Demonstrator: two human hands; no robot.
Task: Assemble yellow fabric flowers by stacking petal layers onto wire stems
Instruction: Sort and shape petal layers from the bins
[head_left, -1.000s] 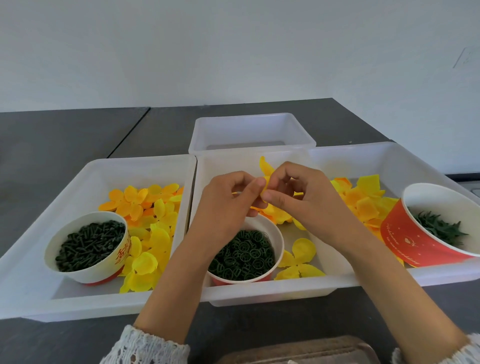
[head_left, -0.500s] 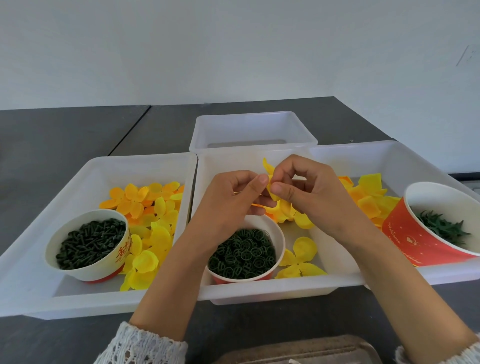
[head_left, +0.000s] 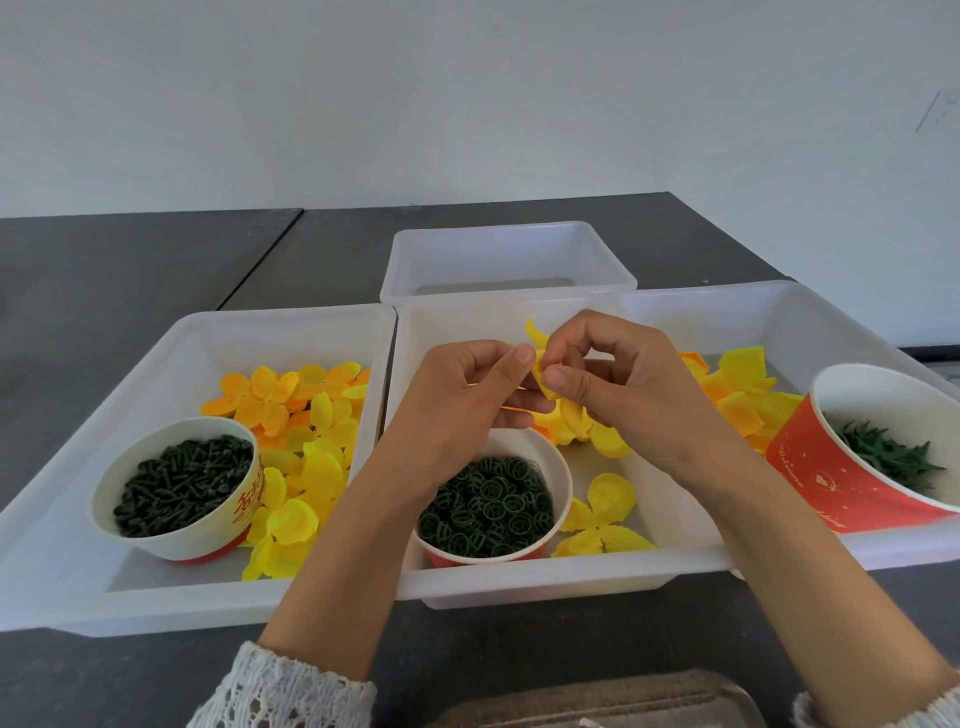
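Head view: the left hand (head_left: 457, 410) and right hand (head_left: 631, 387) together pinched a yellow petal layer (head_left: 540, 358) above the middle tray (head_left: 519, 584), over a paper cup of green rings (head_left: 488, 501).

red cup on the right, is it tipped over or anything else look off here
The red cup of green leaves leans toward the hands, tilted against the right tray's petals, but nothing has spilled from it. The other two cups stand upright. Both hands pinch a yellow petal layer over the middle tray. Nothing else stands out.
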